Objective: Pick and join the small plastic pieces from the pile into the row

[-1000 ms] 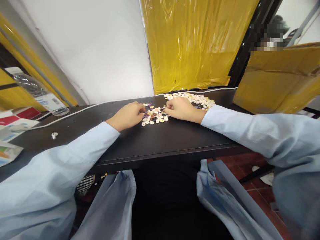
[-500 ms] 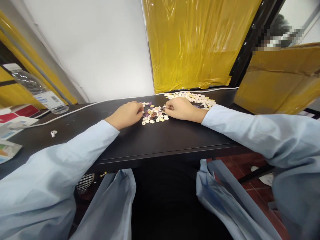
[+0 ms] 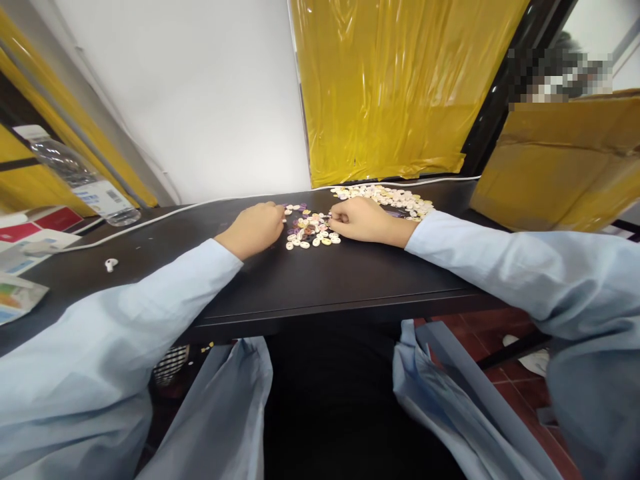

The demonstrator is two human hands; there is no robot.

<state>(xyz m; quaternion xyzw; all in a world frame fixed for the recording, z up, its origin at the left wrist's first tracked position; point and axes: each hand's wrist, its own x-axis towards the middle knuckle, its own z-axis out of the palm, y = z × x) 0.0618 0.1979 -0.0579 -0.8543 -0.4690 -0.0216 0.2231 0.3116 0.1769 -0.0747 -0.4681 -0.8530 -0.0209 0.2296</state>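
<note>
Between my hands lies a loose patch of small oval button-like pieces [image 3: 306, 232], mostly white and cream with purple and brown ones among them. My left hand [image 3: 256, 228] is at the patch's left edge, its fingers curled with the tips hidden from me. At the right edge, my right hand [image 3: 361, 219] is closed in a pinch beside the pieces. Whatever is between its fingertips is too small to make out. A second, larger heap of pale oval pieces [image 3: 390, 195] spreads behind my right hand, partly covered by it.
A white cable [image 3: 200, 202] runs along the back of the dark table [image 3: 300, 283]. On the left are a plastic bottle [image 3: 100, 193], a white earbud [image 3: 111, 265] and some packets [image 3: 23, 295]. A taped cardboard box [image 3: 555, 160] stands at the right.
The whole view has shifted slightly to the right. My left fingers have moved slightly at the pieces; my right hand stays pinched in about the same place.
</note>
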